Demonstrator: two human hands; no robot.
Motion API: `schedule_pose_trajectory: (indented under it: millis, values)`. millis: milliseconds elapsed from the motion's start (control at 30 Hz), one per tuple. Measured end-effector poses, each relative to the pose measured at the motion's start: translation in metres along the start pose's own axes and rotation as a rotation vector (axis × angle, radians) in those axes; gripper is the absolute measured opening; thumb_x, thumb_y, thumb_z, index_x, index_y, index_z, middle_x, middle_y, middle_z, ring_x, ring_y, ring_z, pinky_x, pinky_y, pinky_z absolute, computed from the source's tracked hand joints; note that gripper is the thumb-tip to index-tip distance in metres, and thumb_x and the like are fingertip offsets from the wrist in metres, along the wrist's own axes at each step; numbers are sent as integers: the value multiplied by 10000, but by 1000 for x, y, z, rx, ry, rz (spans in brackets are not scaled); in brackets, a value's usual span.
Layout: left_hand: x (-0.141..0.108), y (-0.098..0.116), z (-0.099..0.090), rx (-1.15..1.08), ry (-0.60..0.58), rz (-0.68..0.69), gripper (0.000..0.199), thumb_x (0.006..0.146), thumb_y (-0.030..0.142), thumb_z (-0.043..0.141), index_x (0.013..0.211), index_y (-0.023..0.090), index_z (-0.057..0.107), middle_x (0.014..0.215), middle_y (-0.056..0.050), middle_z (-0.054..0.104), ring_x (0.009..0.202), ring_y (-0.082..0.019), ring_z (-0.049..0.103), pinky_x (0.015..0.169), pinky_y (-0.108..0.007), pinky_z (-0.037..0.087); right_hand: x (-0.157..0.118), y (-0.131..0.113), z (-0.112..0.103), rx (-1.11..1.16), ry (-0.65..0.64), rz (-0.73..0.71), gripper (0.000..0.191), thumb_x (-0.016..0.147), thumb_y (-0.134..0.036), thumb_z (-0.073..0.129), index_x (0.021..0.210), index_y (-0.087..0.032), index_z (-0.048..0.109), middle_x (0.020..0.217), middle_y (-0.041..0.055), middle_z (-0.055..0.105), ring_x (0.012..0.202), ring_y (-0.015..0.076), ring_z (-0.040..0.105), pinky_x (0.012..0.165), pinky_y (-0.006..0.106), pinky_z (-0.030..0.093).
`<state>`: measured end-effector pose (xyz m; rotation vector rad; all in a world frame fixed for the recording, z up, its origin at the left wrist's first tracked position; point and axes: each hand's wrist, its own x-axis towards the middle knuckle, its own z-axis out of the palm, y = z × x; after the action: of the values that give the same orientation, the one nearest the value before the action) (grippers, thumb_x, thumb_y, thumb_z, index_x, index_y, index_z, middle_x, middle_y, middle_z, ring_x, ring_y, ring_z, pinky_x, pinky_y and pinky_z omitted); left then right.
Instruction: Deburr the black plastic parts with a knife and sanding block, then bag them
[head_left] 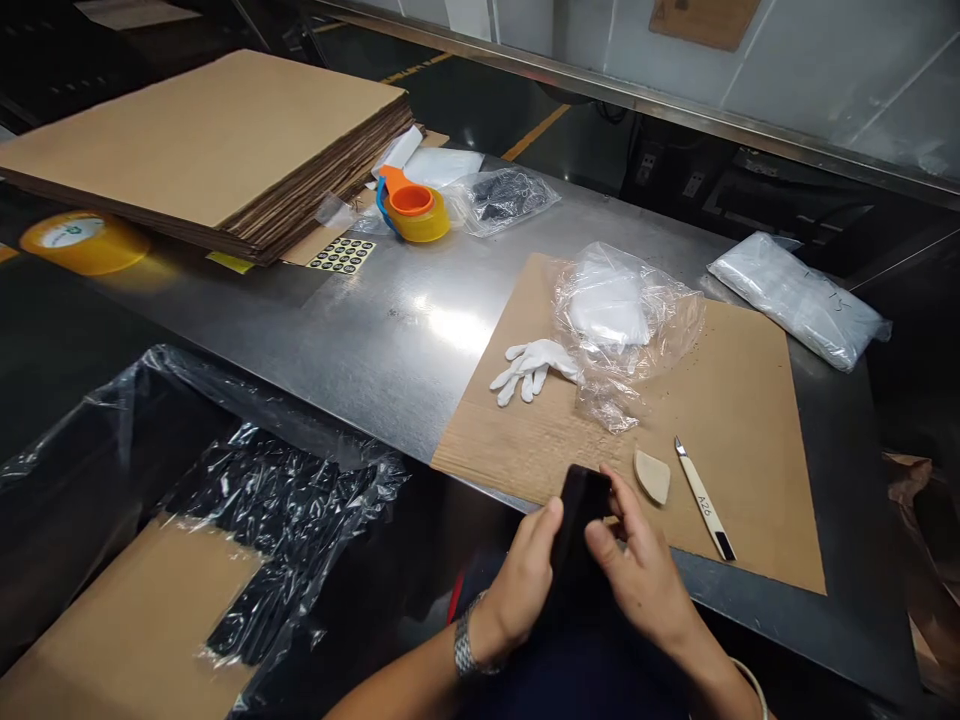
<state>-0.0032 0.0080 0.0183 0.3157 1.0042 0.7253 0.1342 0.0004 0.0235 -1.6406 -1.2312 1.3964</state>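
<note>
A dark smartphone point(583, 498) is held upright between my two hands at the near edge of the table. My left hand point(523, 578) is closed along its left side, thumb on the edge. Around the right side curl the fingers of my right hand point(646, 575), with the thumb bent toward the screen. Just beyond, on a cardboard sheet point(750, 430), lie a beige wedge-shaped pad point(652, 477) and a craft knife point(703, 500) marked A26. Farther back are a white glove point(532, 370) and a clear plastic bag point(611, 300) with white contents.
A tall stack of cardboard sheets point(217, 140) fills the far left. Near it are an orange tape dispenser point(412, 205), a yellow tape roll point(82, 242) and a round-sticker sheet point(342, 255). A plastic-wrapped packet point(799, 298) lies right. A plastic-lined box point(285, 530) stands lower left.
</note>
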Motion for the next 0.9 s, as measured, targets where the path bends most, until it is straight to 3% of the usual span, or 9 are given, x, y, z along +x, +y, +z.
schedule_pose_trajectory:
  millis: [67, 133, 267, 467, 900]
  values:
    - [-3, -1, -2, 150, 45, 172, 377, 760, 449, 554, 988, 169, 660, 982, -75, 665, 1043, -245, 519, 874, -304, 398, 0, -1, 3, 46, 17, -3, 645, 757, -432, 621, 1298, -213, 347, 1070, 63, 604, 923, 197, 569, 805, 305, 440]
    - [-6, 1, -3, 196, -24, 208, 415, 804, 436, 498, 1101, 173, 619, 1123, -82, 617, 1136, -253, 454, 939, -333, 350, 3, -3, 4, 200, 15, 8, 540, 769, -435, 605, 1218, -205, 413, 996, 54, 631, 895, 192, 583, 781, 298, 452]
    - [-11, 9, 1, 82, -244, 26, 450, 850, 351, 431, 1271, 200, 472, 1114, -106, 610, 907, -235, 582, 789, -388, 425, 8, -6, 0, 562, 31, 87, 370, 802, -439, 557, 1083, -214, 470, 942, 44, 647, 757, 165, 614, 619, 255, 485]
    - [-17, 16, 4, 4, -234, -16, 411, 759, 247, 540, 1162, 183, 585, 1027, -124, 627, 854, -250, 592, 683, -364, 453, 3, -4, -1, 717, 102, 136, 334, 793, -438, 564, 1009, -208, 455, 986, 74, 631, 556, 130, 576, 391, 217, 437]
    - [-18, 18, 5, 92, -206, 20, 417, 705, 223, 564, 1114, 179, 625, 1021, -117, 645, 872, -258, 588, 703, -372, 464, 1, 1, 2, 701, 160, 103, 326, 796, -407, 581, 1034, -221, 459, 965, 63, 648, 620, 128, 584, 521, 245, 499]
